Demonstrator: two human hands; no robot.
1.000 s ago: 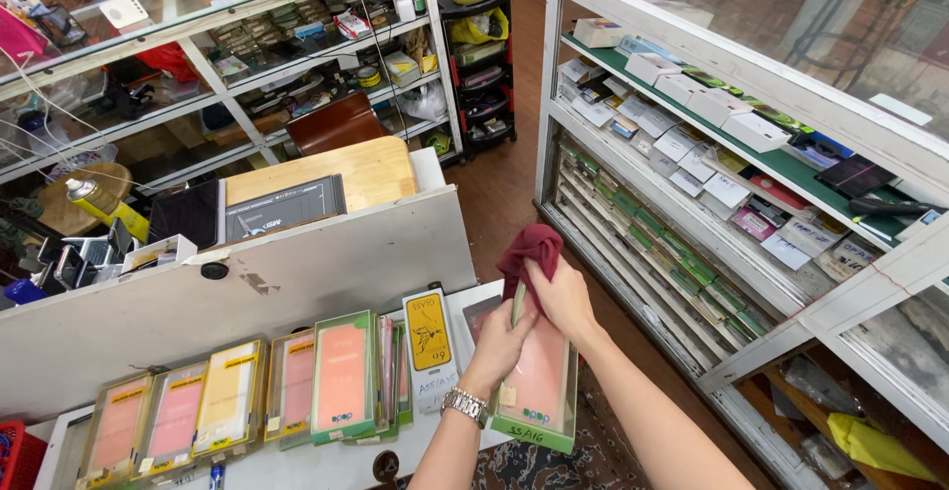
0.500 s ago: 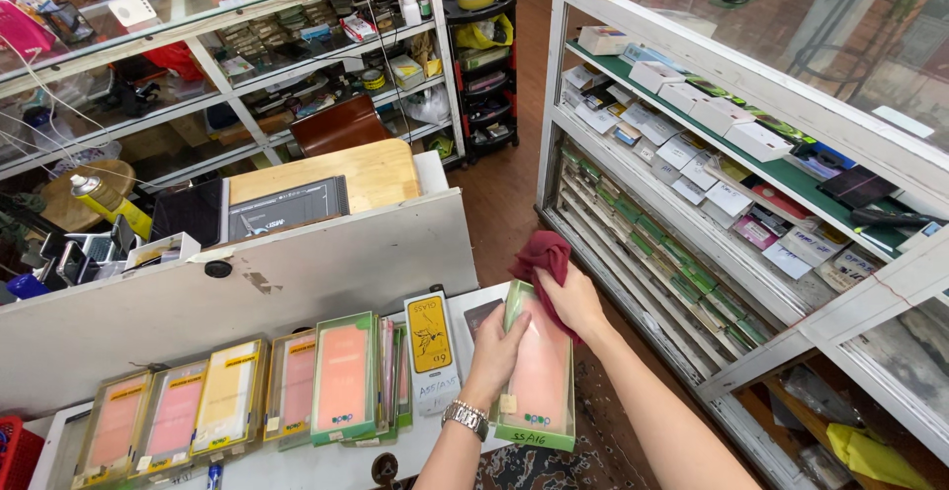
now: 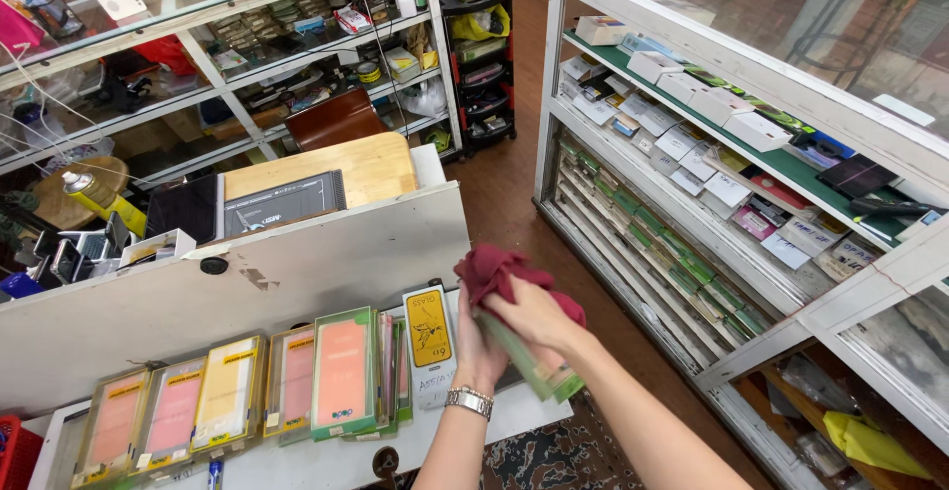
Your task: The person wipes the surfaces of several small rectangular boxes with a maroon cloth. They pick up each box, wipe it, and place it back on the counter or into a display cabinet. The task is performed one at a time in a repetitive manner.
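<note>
I see both my forearms reaching up from the bottom edge and meeting near the middle of the view. My left hand (image 3: 481, 347) is curled with its fingers closed in a grip, palm turned away from me, a metal wristwatch (image 3: 468, 401) on its wrist. My right hand (image 3: 534, 314) lies just over and beside the left, back of the hand up, fingers bent and pinched shut, the two hands touching.
</note>
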